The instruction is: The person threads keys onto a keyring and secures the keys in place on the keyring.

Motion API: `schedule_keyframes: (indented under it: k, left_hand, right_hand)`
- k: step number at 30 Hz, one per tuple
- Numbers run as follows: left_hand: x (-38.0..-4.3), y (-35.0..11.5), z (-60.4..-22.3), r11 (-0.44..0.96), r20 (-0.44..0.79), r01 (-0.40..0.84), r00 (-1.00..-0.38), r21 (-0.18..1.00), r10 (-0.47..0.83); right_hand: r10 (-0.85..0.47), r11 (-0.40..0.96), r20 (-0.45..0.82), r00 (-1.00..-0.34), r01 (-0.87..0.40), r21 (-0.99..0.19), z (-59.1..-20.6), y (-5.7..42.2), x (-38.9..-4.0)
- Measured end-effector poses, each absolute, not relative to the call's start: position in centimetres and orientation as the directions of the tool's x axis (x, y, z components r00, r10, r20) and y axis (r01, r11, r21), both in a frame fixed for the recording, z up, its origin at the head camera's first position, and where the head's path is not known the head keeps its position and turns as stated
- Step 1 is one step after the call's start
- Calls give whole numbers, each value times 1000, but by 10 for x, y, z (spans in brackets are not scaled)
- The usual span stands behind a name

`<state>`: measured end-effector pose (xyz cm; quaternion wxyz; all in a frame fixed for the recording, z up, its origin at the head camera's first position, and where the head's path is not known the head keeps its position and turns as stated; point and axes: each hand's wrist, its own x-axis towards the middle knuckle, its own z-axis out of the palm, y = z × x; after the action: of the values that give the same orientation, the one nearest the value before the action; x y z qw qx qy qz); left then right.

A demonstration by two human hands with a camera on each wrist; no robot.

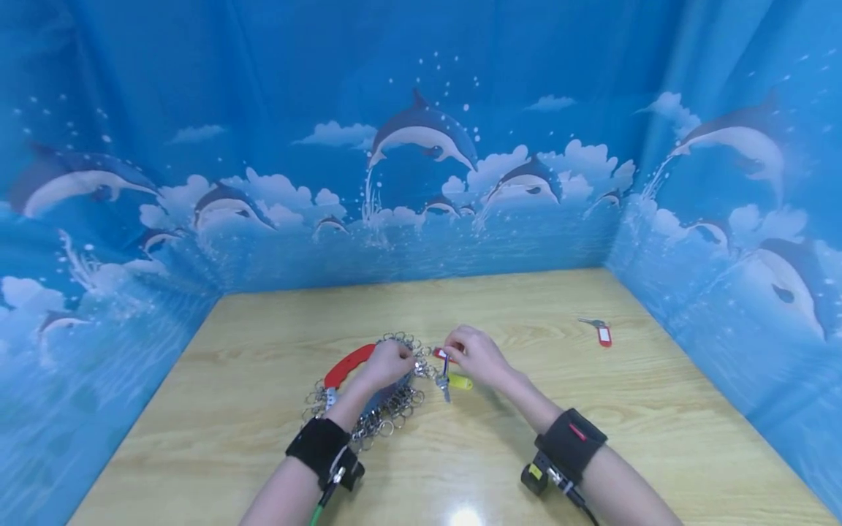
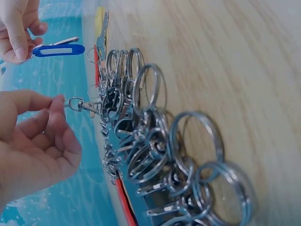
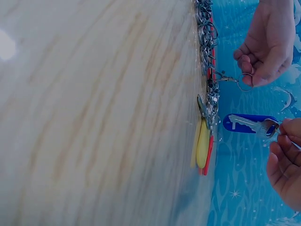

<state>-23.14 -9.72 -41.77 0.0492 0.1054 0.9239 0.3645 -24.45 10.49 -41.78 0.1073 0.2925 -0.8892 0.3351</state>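
Observation:
My left hand (image 1: 391, 363) pinches a metal split ring (image 3: 239, 84) between thumb and fingertips. A swivel clasp (image 2: 87, 106) hangs from that ring and reaches to a heap of similar clasps and rings (image 2: 146, 136) on a round holder with a red band (image 1: 351, 363). Just to the right, my right hand (image 1: 476, 356) pinches the small ring of a blue key tag (image 3: 235, 123). A silver key (image 3: 254, 125) hangs along that tag. Below the hand lie a yellow key tag (image 1: 460, 382) with a key and a red key tag (image 1: 439, 353).
Farther right on the wooden table (image 1: 658, 409) lies another key with a red tag (image 1: 604, 336). A blue dolphin curtain (image 1: 421, 241) stands along the table's back and sides. Black straps with cameras (image 1: 572, 442) are on both wrists.

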Motion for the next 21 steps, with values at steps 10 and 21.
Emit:
schedule_keyframes:
  k: [10,21]
  left_hand:
    - [-232,-96,-413,658,-135,-14,-982,753,134]
    - [-230,-96,-414,639,-194,-21,-960,769,201]
  right_hand:
    - [-439,594,371,-819,-574,-564,-414,103,-245]
    - [-456,607,340,-822,-567,-557,-416,100,-244]
